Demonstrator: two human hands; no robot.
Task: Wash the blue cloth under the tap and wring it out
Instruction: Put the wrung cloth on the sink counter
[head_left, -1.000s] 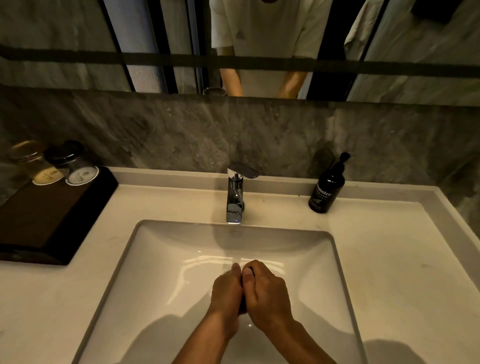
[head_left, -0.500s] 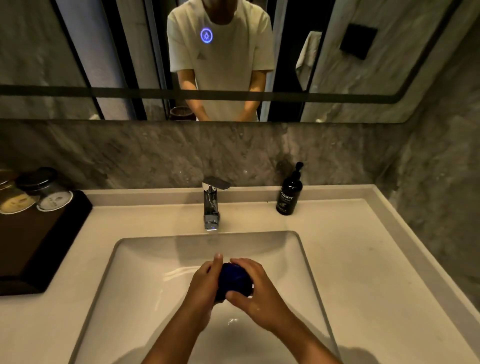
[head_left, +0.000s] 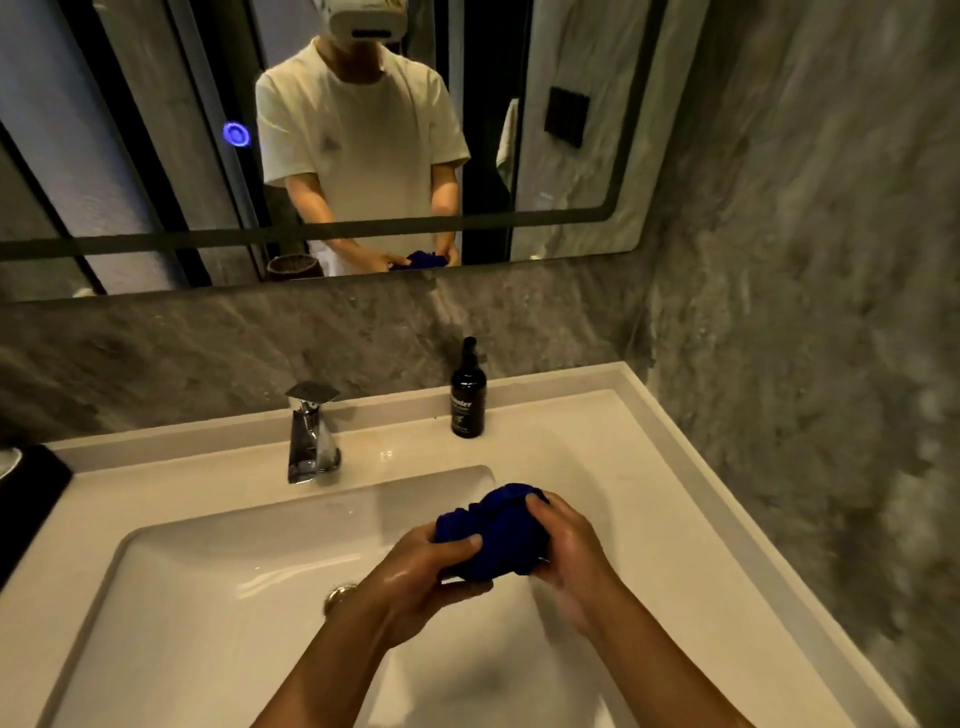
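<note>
Fingers (head_left: 457, 545) of your left hand (head_left: 415, 577) and right hand (head_left: 569, 545) curl round the bunched blue cloth (head_left: 493, 535), gripping it above the sink (head_left: 208, 597), right of the tap (head_left: 310, 436), near the black bottle (head_left: 468, 400) on the counter (head_left: 623, 467).

Tap (head_left: 311, 436) and bottle (head_left: 468, 397) flank open counter.

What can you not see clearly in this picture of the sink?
- Blue cloth: head view, partly covered by the left hand and right hand.
- Bottle label: too small and blurred.
- Dark tray: cut off by the left edge.
- Tap: whether water runs cannot be told.
</note>
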